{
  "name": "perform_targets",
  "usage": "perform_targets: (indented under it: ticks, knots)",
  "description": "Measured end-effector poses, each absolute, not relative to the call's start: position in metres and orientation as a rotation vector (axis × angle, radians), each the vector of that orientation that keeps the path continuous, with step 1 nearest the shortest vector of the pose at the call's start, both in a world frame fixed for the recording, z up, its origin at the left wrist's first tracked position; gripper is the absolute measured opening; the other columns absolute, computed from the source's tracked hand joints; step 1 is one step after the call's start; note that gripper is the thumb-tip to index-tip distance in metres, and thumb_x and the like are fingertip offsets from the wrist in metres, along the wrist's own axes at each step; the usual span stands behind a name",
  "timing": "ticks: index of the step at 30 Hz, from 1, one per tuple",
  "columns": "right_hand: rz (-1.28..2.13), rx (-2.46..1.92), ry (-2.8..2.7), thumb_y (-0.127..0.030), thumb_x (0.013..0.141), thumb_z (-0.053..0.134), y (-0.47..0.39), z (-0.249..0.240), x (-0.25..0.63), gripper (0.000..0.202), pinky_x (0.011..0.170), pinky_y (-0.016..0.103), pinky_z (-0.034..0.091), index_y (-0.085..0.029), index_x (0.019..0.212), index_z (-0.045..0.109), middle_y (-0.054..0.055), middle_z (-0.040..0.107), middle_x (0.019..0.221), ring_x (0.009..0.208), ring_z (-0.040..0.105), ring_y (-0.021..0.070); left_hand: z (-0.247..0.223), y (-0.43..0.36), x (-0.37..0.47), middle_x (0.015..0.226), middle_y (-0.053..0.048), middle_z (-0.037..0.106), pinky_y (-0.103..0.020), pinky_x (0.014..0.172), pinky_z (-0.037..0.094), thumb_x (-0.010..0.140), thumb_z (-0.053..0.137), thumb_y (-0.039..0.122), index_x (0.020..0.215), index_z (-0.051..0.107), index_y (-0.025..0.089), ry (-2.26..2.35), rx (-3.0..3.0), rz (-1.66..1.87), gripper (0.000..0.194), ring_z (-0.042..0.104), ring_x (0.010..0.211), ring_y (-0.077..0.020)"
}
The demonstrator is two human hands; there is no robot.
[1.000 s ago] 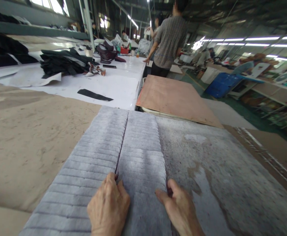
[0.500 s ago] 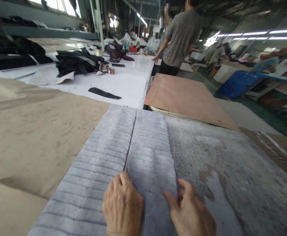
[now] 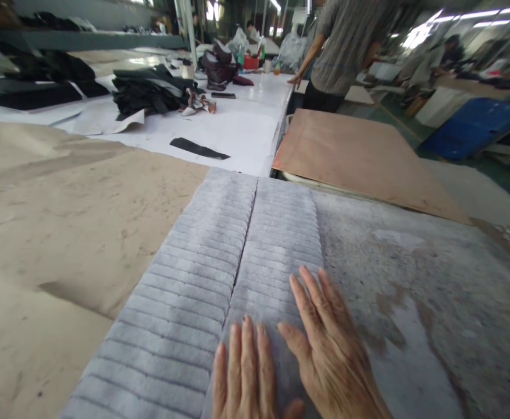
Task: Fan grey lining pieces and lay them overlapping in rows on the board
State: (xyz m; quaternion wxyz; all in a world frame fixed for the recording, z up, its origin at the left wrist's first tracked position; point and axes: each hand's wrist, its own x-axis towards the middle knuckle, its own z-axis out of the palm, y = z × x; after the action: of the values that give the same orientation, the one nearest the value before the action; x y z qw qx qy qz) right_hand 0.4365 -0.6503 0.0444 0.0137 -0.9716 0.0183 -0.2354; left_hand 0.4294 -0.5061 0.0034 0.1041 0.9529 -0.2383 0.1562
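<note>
Two long strips of grey, ribbed, plush-looking fabric lie side by side, a narrow dark seam line between them. The left fabric strip (image 3: 163, 308) shows rows of crosswise lines. On the right fabric strip (image 3: 276, 250) my left hand (image 3: 246, 372) rests palm down, its fingers straight and close to the seam line. My right hand (image 3: 328, 343) lies on the same strip's right edge, fingers spread and thumb pointing toward my left hand. Neither hand grips anything. The near ends of both strips run out of view at the bottom.
Brown paper (image 3: 84, 233) covers the table at left; a worn grey board (image 3: 420, 279) lies at right. Beyond are a brown panel (image 3: 359, 157), a black strip (image 3: 199, 148) and a dark fabric pile (image 3: 150, 90) on a white tabletop (image 3: 246, 134). A person (image 3: 346, 46) stands behind the panel.
My left hand has gone from bent fingers at the seam to lying flat. My right hand has let go of the strip's edge and spread out on top. The view has shifted.
</note>
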Motion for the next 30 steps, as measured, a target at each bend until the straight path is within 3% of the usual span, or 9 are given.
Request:
perform_targets:
  ticks: [4, 14, 20, 22, 30]
  knots:
    - [-0.507, -3.061, -0.164, -0.039, 0.088, 0.037, -0.642, 0.031, 0.453, 0.052, 0.1, 0.049, 0.032, -0.013, 0.133, 0.035, 0.01, 0.032, 0.141, 0.133, 0.017, 0.0296, -0.016, -0.507, 0.418, 0.129, -0.016, 0.048, -0.044, 0.105, 0.023, 0.077, 0.037, 0.064, 0.122, 0.049, 0.011, -0.744, 2.775, 0.565, 0.071, 0.037, 0.124, -0.0304]
    - [-0.509, -3.023, -0.296, -0.034, 0.09, 0.034, -0.641, 0.028, 0.458, 0.047, 0.096, 0.056, 0.036, -0.008, 0.128, 0.042, 0.015, 0.037, 0.138, 0.129, 0.025, 0.0327, -0.007, -0.517, 0.42, 0.132, -0.014, 0.045, -0.044, 0.101, 0.028, 0.08, 0.036, 0.058, 0.122, 0.049, 0.011, -0.613, 2.714, 0.573, 0.065, 0.037, 0.124, -0.0298]
    - [-0.526, -2.751, -0.628, -0.012, 0.087, 0.036, -0.632, 0.034, 0.479, 0.036, 0.099, 0.038, 0.042, -0.011, 0.12, 0.05, 0.01, 0.055, 0.121, 0.121, 0.04, 0.0194, -0.006, -0.521, 0.419, 0.132, -0.012, 0.046, -0.042, 0.105, 0.023, 0.078, 0.033, 0.064, 0.119, 0.053, 0.012, -0.545, 2.637, 0.569, 0.068, 0.035, 0.126, -0.0272]
    - [-0.492, -2.696, -0.734, -0.009, 0.086, 0.035, -0.633, 0.031, 0.485, 0.037, 0.099, 0.038, 0.042, -0.011, 0.119, 0.051, 0.009, 0.057, 0.118, 0.12, 0.042, 0.0188, -0.004, -0.52, 0.419, 0.134, -0.012, 0.044, -0.041, 0.106, 0.021, 0.078, 0.033, 0.064, 0.121, 0.051, 0.012, -0.542, 2.649, 0.526, 0.07, 0.033, 0.127, -0.0271]
    - [-0.432, -2.633, -0.944, -0.007, 0.084, 0.036, -0.637, 0.028, 0.493, 0.034, 0.102, 0.042, 0.038, -0.005, 0.115, 0.052, 0.012, 0.057, 0.116, 0.124, 0.036, 0.0217, -0.003, -0.515, 0.409, 0.13, -0.016, 0.046, -0.045, 0.104, 0.025, 0.082, 0.04, 0.041, 0.121, 0.048, 0.005, -0.502, 2.642, 0.603, 0.054, 0.035, 0.125, -0.031]
